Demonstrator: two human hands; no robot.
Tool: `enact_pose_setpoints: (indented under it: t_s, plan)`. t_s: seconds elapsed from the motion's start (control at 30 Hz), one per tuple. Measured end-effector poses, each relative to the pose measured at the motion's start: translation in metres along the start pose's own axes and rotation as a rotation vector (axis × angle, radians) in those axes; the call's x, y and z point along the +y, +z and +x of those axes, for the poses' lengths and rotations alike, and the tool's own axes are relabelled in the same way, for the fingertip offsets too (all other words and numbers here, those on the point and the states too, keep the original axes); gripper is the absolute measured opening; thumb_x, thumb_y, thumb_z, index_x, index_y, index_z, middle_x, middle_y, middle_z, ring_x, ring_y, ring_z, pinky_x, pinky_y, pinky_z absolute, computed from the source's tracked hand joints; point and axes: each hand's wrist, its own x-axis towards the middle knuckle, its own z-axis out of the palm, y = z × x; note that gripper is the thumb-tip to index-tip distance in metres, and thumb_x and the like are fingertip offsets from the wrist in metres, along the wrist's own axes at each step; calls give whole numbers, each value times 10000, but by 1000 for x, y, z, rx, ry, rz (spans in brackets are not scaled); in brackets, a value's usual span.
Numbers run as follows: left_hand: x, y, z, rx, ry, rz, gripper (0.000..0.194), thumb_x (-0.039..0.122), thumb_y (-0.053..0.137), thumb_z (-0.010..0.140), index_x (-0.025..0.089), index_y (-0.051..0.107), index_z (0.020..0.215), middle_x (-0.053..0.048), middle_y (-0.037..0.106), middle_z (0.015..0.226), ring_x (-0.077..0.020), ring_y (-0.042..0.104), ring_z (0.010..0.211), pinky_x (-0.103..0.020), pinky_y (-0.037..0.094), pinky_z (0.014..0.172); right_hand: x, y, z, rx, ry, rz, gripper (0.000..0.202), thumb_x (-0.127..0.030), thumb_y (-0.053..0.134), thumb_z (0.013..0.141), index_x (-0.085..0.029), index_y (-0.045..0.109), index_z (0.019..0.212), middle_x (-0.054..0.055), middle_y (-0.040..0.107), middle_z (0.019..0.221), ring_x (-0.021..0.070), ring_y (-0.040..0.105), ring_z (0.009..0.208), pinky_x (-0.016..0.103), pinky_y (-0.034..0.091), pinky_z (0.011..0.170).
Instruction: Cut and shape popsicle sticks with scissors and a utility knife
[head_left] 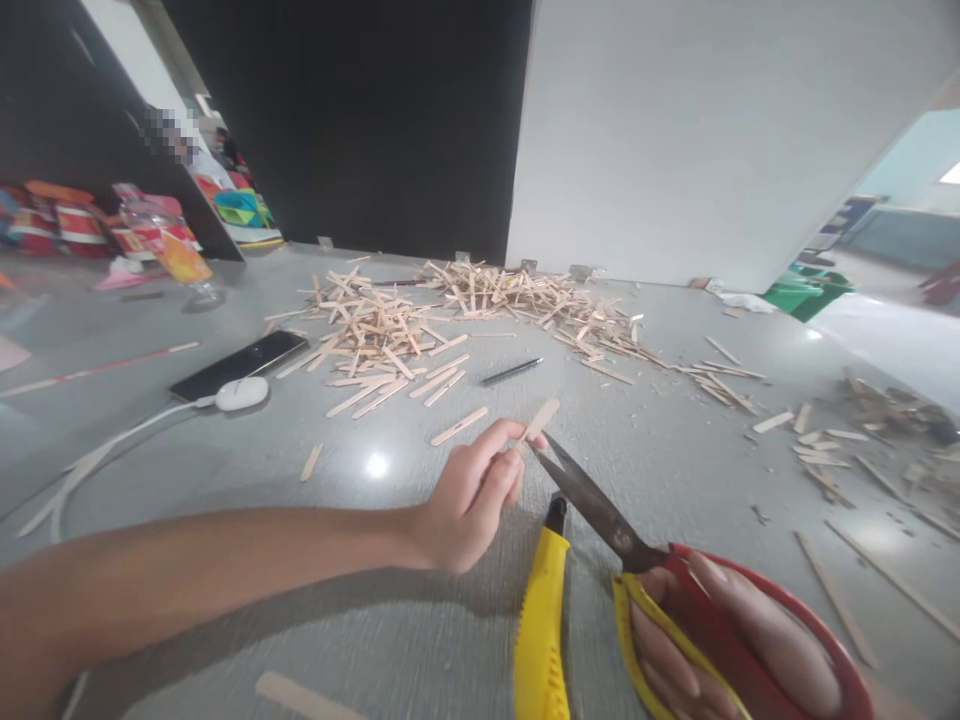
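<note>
From my remote view, the left hand (476, 495) is closed in a pinch on a flat wooden stick (544, 414), which I see over the middle of the grey table (600, 420), its rounded end pointing up and away toward the far edge. The right hand (750, 625), near the table's near right corner, is curled through the red and yellow handles of the scissors (611, 525); their blades are slightly parted, the tips right at the stick and the left fingertips. The stick seems to lie between the blades, though I can't make out the contact clearly. Just left of the scissors, a yellow cutter (541, 620) lies with its black tip toward the far edge. Beyond the left hand I see a few loose sticks (459, 426) and a dark pen (512, 372). Past them, a left heap of sticks (382, 325) and a far heap of sticks (517, 293) spread toward the far edge. Toward the left edge lie a black phone (244, 362) and, just on its near side, a white corded device (241, 394). Stick scraps (821, 460) are strewn toward the right edge.
</note>
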Motion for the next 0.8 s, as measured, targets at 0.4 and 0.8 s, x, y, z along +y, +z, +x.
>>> enact_pose_setpoints:
  t_s: [0.4, 0.8]
  plan:
    - [1, 1, 2, 27, 0, 72, 323, 325, 340, 1114, 147, 541, 1295, 83, 418, 576, -107, 361, 485, -236, 330, 492, 5, -2, -5, 40, -89, 151, 813, -801, 270, 963, -161, 608, 593, -72, 392, 317, 62, 281, 180, 159, 225, 201]
    - [-7, 1, -2, -69, 50, 126, 265, 321, 331, 1110, 181, 443, 1304, 99, 374, 578, -109, 334, 460, -238, 308, 465, 4, -1, -9, 70, -63, 60, 721, -725, 340, 996, -171, 594, 612, -83, 411, 339, 61, 301, 216, 170, 244, 262]
